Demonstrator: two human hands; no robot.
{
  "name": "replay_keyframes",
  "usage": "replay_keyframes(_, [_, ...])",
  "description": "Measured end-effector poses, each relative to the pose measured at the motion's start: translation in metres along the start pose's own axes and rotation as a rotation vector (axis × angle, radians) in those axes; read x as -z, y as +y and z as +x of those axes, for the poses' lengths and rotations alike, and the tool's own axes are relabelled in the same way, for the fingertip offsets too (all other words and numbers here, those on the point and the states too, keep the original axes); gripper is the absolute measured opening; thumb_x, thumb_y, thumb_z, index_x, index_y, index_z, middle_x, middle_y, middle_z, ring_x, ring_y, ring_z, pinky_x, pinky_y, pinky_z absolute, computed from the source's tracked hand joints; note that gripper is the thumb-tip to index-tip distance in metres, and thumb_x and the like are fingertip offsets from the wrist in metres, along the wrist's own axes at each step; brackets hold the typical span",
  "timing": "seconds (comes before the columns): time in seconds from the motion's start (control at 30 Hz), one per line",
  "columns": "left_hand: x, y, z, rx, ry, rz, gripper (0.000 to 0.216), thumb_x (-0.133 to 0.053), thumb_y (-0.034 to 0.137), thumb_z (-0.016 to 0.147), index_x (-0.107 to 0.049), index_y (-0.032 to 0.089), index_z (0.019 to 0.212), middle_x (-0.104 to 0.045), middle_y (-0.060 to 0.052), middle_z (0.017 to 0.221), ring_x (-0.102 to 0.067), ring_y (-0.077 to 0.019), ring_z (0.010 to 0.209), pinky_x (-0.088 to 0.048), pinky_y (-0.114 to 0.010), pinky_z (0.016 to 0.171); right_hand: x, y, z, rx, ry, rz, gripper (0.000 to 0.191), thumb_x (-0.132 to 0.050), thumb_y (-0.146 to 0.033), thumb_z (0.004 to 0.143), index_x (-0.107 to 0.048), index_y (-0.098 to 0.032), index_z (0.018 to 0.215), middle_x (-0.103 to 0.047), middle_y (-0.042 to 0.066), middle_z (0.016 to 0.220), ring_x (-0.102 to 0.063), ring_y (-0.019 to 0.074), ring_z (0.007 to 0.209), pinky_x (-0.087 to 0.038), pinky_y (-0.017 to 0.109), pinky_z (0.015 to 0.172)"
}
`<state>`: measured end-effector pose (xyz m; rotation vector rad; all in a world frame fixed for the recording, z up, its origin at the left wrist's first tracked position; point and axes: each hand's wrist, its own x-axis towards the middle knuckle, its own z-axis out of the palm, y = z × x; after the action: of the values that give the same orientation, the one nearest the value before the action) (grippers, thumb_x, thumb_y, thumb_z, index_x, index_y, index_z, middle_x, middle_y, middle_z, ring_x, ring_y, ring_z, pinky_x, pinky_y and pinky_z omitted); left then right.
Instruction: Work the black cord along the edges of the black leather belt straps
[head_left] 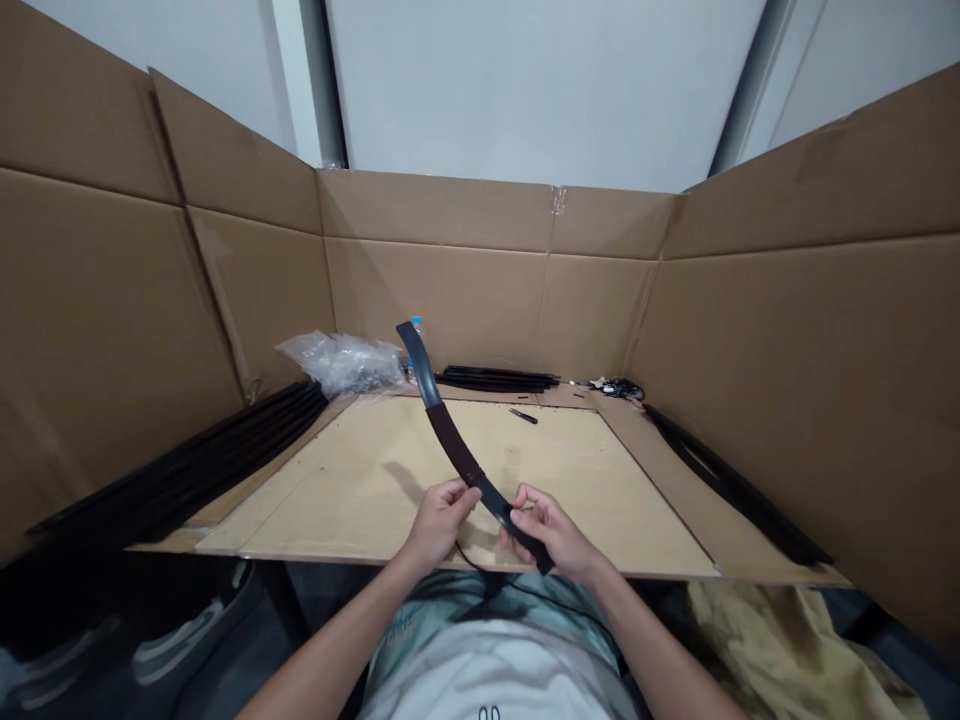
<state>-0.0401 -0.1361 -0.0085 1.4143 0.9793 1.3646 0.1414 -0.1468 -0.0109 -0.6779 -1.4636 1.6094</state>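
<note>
A long, curved black strip (452, 440) with a dark brown middle section slants up and to the left above the near edge of the table. My left hand (441, 518) pinches it below the brown section, thumb on top. Closer to its lower end, my right hand (546, 528) grips the strip between thumb and fingers. A thin black cord (469, 560) hangs below my hands; where it starts is hidden.
Cardboard walls (442, 280) enclose the pale board (315, 500) on three sides. Black strips lie in a left pile (225, 450), a back pile (495, 380) and a right pile (727, 480). A small knife-like tool (523, 416), clear plastic bag (345, 360) and tangled wires (621, 388) lie toward the back.
</note>
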Motion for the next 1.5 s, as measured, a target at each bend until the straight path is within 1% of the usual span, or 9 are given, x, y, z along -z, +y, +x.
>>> replay_keyframes(0.2, [0.0010,-0.0036,0.0040,-0.003,0.040,0.002,0.050,-0.062,0.060,0.069,-0.038,0.019,0.052,-0.028,0.009,0.045,-0.021,-0.0063,0.044,-0.015,-0.022,0.043,0.0046,0.0023,0.0000,0.033,0.105,0.010,0.029,-0.074,-0.039,0.071,-0.057,-0.018,0.082,-0.071,0.003,0.074,-0.054,0.0097,0.052,-0.039,0.022,0.052])
replay_keyframes(0.37, [0.0006,-0.0022,0.0029,0.028,-0.018,-0.015,0.047,-0.068,0.059,0.060,-0.047,0.018,0.060,-0.032,0.010,0.045,-0.023,-0.0058,0.042,-0.016,-0.021,0.041,0.0082,0.0060,0.0009,0.063,0.049,-0.079,0.046,-0.081,-0.031,0.065,-0.065,-0.019,0.107,-0.070,0.003,0.085,-0.060,0.0135,0.071,-0.043,0.025,0.066])
replay_keyframes(0.5, [0.0002,-0.0029,0.0008,0.051,-0.045,-0.021,0.047,-0.066,0.060,0.062,-0.043,0.019,0.058,-0.033,0.009,0.044,-0.024,-0.0053,0.040,-0.016,-0.021,0.040,0.0049,0.0031,0.0008,0.063,-0.069,-0.101,0.037,-0.083,-0.030,0.062,-0.069,-0.016,0.093,-0.070,0.002,0.084,-0.063,0.0164,0.081,-0.045,0.028,0.076])
replay_keyframes(0.7, [0.0018,-0.0071,0.0029,0.069,-0.089,-0.017,0.048,-0.061,0.063,0.066,-0.042,0.019,0.061,-0.031,0.011,0.042,-0.021,-0.0049,0.038,-0.014,-0.020,0.039,0.0017,0.0024,-0.0007,-0.019,-0.004,-0.082,0.040,-0.084,-0.030,0.061,-0.058,-0.017,0.088,-0.065,-0.004,0.068,-0.058,0.0090,0.049,-0.045,0.020,0.047])
replay_keyframes(0.87, [0.0024,-0.0060,0.0027,0.079,-0.119,0.006,0.051,-0.059,0.066,0.067,-0.045,0.018,0.058,-0.033,0.009,0.042,-0.022,-0.0052,0.038,-0.013,-0.021,0.039,0.0002,0.0022,0.0004,-0.054,-0.027,-0.075,0.052,-0.084,-0.034,0.060,-0.046,-0.021,0.093,-0.068,-0.003,0.066,-0.057,0.0101,0.040,-0.043,0.019,0.038])
replay_keyframes(0.97, [0.0012,-0.0033,0.0013,0.075,-0.110,0.015,0.052,-0.059,0.067,0.066,-0.047,0.017,0.060,-0.032,0.009,0.042,-0.022,-0.0058,0.039,-0.013,-0.022,0.040,-0.0001,0.0009,0.0001,-0.019,0.003,-0.083,0.049,-0.081,-0.039,0.064,-0.046,-0.021,0.091,-0.069,-0.002,0.064,-0.054,0.0084,0.037,-0.041,0.018,0.038])
replay_keyframes(1.1, [-0.0004,-0.0001,-0.0006,0.055,-0.078,0.023,0.054,-0.059,0.068,0.066,-0.039,0.019,0.054,-0.031,0.008,0.044,-0.022,-0.0061,0.042,-0.015,-0.022,0.041,0.0023,-0.0009,-0.0024,-0.008,-0.012,-0.037,0.041,-0.071,-0.048,0.073,-0.050,-0.019,0.093,-0.072,0.003,0.071,-0.059,0.0110,0.045,-0.044,0.022,0.046])
replay_keyframes(1.33, [0.0011,-0.0010,0.0011,0.056,-0.024,0.021,0.055,-0.056,0.069,0.069,-0.037,0.020,0.052,-0.030,0.008,0.045,-0.021,-0.0060,0.042,-0.013,-0.022,0.041,0.0037,-0.0022,-0.0030,-0.010,0.096,0.084,0.038,-0.078,-0.037,0.066,-0.067,-0.019,0.098,-0.070,0.002,0.076,-0.055,0.0101,0.056,-0.040,0.023,0.057])
replay_keyframes(1.5, [0.0018,-0.0046,0.0028,0.084,-0.058,-0.005,0.057,-0.059,0.073,0.060,-0.041,0.019,0.055,-0.028,0.010,0.042,-0.018,-0.0051,0.040,-0.012,-0.022,0.040,0.0036,-0.0010,-0.0024,0.005,0.055,0.015,0.044,-0.080,-0.035,0.065,-0.068,-0.021,0.105,-0.065,0.000,0.078,-0.050,0.0094,0.060,-0.036,0.022,0.057])
